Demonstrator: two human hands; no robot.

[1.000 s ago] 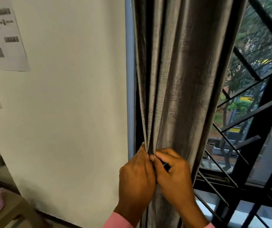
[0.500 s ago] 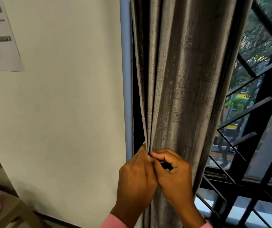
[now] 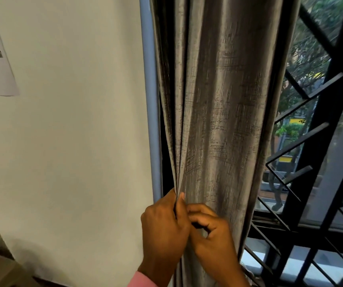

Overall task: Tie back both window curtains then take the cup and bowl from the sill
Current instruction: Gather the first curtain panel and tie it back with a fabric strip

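– Grey cloth, head view: where does the curtain (image 3: 218, 100) lie from our hands?

– Directly ahead of them and touching both. Its long axis runs vertically, from the top of the frame down past our wrists. It is gathered into folds just beside the blue pipe (image 3: 149, 100) at the wall (image 3: 73, 141), with the window bars (image 3: 311, 183) to its right.

– State of the fingers?

– Our left hand (image 3: 164, 228) grips the bunched left edge, fingers curled round the folds, thumb upright on the cloth. Our right hand (image 3: 214, 239) pinches the front of the bundle at the same height, fingers curled. Under them we see a dark patch; we cannot tell whether it is a tie or shadow.

– Which hand is nearer the fastening point?

– Both meet there, touching each other. We judge the next move to be closing a band round the bundle at this height.

– Counts?

– One curtain, two hands. Cup: none in view. Bowl: none in view. A pale strip of sill (image 3: 259, 259) shows low right.
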